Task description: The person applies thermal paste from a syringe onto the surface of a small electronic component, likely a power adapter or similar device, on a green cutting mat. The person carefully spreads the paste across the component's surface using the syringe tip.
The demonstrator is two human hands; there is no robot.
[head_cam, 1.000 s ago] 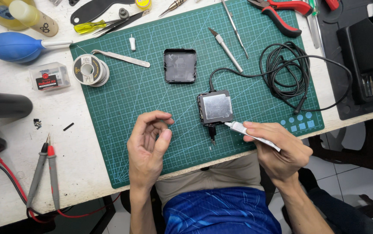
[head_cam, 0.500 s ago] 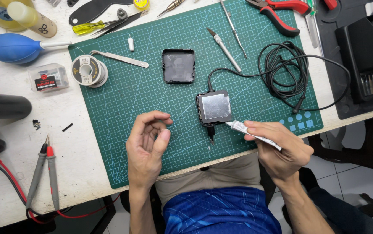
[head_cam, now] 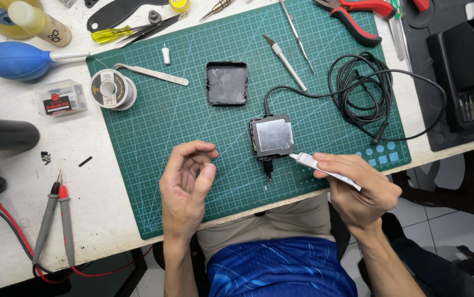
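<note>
A small square black device [head_cam: 272,136] with a silvery top lies open on the green cutting mat [head_cam: 193,126]; a black cable [head_cam: 358,88] runs from it to a coil at the right. My right hand [head_cam: 358,190] holds a small white tube [head_cam: 325,168], its nozzle touching the device's lower right corner. My left hand [head_cam: 184,184] hovers over the mat left of the device, fingers curled loosely, thumb and forefinger almost touching, with nothing visible in it. The device's black lid [head_cam: 227,83] lies separately higher on the mat.
Tweezers [head_cam: 151,73], a solder spool [head_cam: 110,89], a craft knife [head_cam: 285,62], red pliers [head_cam: 358,16], a blue air blower [head_cam: 14,60], a small clear box [head_cam: 61,98] and multimeter probes [head_cam: 55,220] surround the mat. A black tool stand [head_cam: 462,66] sits at right.
Almost nothing has moved; my left fingers have shifted slightly, and the tube stays at the device's corner.
</note>
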